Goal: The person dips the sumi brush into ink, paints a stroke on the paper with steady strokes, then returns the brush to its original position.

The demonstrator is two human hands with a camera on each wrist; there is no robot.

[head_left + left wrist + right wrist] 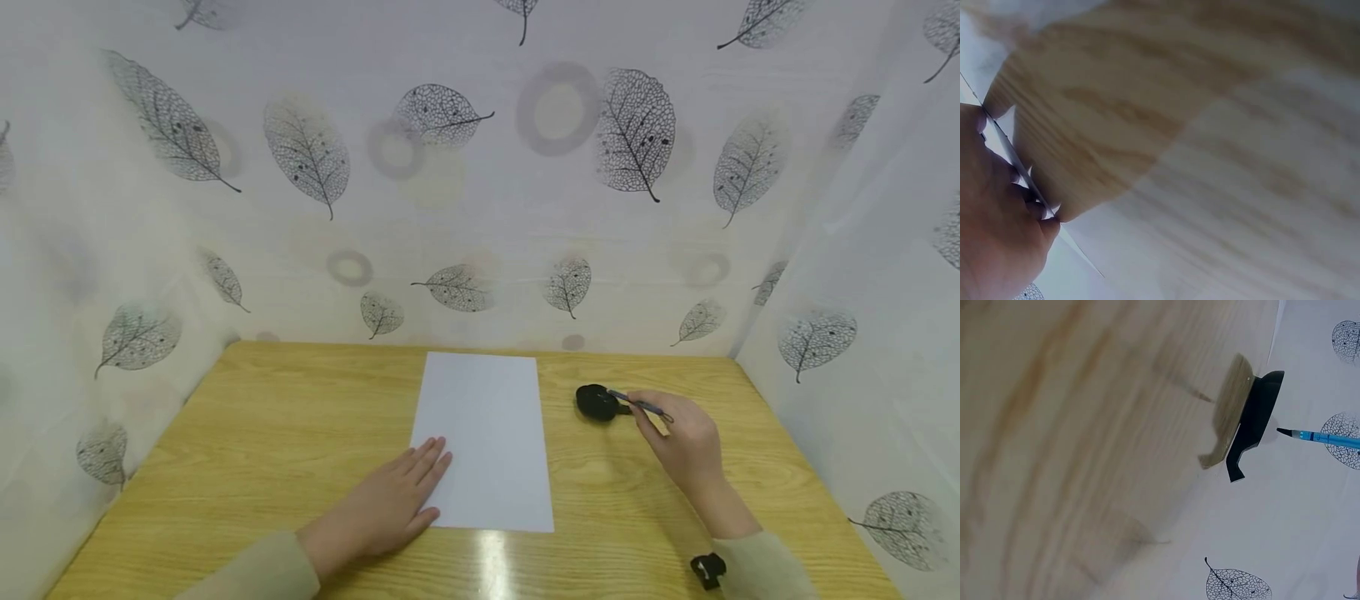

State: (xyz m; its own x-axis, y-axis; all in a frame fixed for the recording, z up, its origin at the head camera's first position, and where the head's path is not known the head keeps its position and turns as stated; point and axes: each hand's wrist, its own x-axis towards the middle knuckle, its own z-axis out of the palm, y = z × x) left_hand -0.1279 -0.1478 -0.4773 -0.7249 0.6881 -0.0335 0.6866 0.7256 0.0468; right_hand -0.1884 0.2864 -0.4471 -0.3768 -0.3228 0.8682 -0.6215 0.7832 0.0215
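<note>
My left hand lies with straight fingers on the left edge of a white sheet of paper. In the left wrist view that hand shows at the left, by the thin line of the sheet. My right hand pinches a blue paintbrush over a small black dish with a short handle. Seen from the right wrist, the dark tip of the brush hangs just above the dish, apart from it. The dish's contents cannot be made out.
A wooden table with a glossy surface carries the paper and dish. Leaf-printed cloth rises behind it and along both sides. A black strap piece sits at the right sleeve.
</note>
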